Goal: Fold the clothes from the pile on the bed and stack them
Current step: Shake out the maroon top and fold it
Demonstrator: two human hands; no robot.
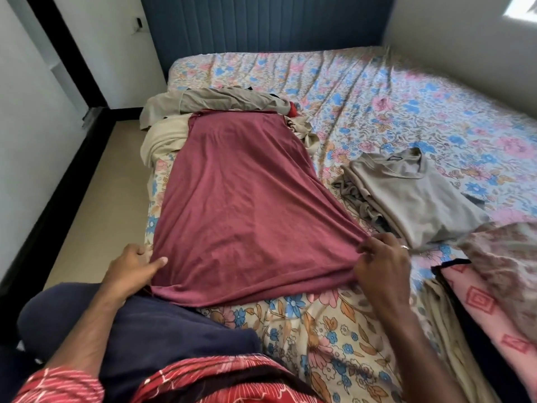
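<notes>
Low in the frame I have two hands working one maroon garment (241, 205) spread flat at centre. My left hand (132, 266) pinches its lower left hem; my right hand (380, 263) has its grip curled round the lower right corner. Right of centre sits one folded stack (412, 196); upper centre, one unfolded pile (209, 103). The floral-sheeted bed (406, 106) meets a blue headboard (261, 21) and white walls.

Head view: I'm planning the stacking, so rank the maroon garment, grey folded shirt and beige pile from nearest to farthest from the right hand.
1. maroon garment: gripped by the right hand.
2. grey folded shirt: just beyond, to the right.
3. beige pile: far left.
</notes>
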